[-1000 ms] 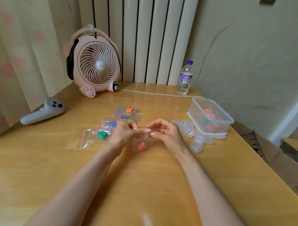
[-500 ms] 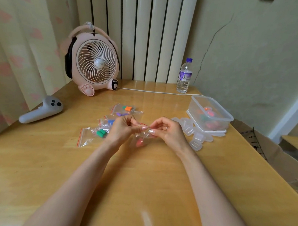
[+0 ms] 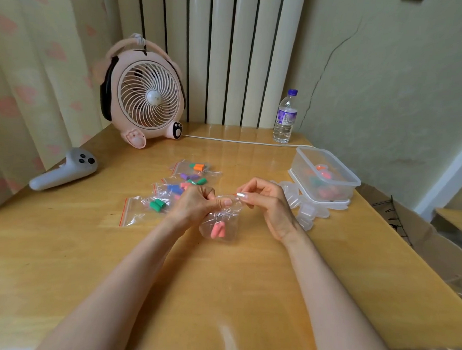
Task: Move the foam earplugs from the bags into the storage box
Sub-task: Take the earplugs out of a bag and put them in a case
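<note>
A small clear zip bag (image 3: 224,222) hangs between my hands above the table centre, with two pink foam earplugs (image 3: 217,230) at its bottom. My left hand (image 3: 197,203) pinches the bag's top edge from the left. My right hand (image 3: 266,200) pinches the red-striped top edge from the right. Several more zip bags (image 3: 171,193) with green, blue, purple and orange earplugs lie just behind my left hand. The clear storage box (image 3: 326,176) stands open at the right and holds several coloured earplugs.
Small clear plastic cases (image 3: 302,207) lie beside the box, which stands on its lid. A pink fan (image 3: 146,97) and its white cable (image 3: 239,141) sit at the back, a water bottle (image 3: 285,116) back right, a grey controller (image 3: 63,171) at left.
My hands have drawn slightly apart at the bag's top. The bag now hangs lower between them, with the pink earplugs showing plainly.
</note>
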The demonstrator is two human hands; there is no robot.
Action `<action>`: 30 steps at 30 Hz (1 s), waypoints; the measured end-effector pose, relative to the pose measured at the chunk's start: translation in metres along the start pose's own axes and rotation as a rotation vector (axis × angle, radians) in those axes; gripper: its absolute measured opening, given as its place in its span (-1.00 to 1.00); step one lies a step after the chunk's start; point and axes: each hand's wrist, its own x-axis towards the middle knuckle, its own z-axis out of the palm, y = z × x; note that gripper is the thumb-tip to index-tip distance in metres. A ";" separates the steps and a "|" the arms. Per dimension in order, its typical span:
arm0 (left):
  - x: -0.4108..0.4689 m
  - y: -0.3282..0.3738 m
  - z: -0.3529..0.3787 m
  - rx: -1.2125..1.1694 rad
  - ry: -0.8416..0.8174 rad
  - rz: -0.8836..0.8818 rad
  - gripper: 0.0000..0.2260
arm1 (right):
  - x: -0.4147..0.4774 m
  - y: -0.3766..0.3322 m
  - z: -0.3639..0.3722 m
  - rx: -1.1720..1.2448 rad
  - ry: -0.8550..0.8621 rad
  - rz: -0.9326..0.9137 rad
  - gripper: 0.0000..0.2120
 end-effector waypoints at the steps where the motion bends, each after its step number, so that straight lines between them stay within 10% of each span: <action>1: -0.001 0.001 0.000 -0.009 -0.032 0.020 -0.72 | -0.001 0.000 0.000 0.007 -0.004 0.010 -0.95; 15: -0.006 0.008 0.000 -0.165 -0.048 0.250 -0.89 | 0.003 0.003 -0.001 -0.124 0.134 0.131 -0.80; 30: 0.010 -0.018 -0.008 -0.068 0.198 -0.075 -0.76 | 0.001 0.000 -0.021 -0.124 0.165 0.318 -0.83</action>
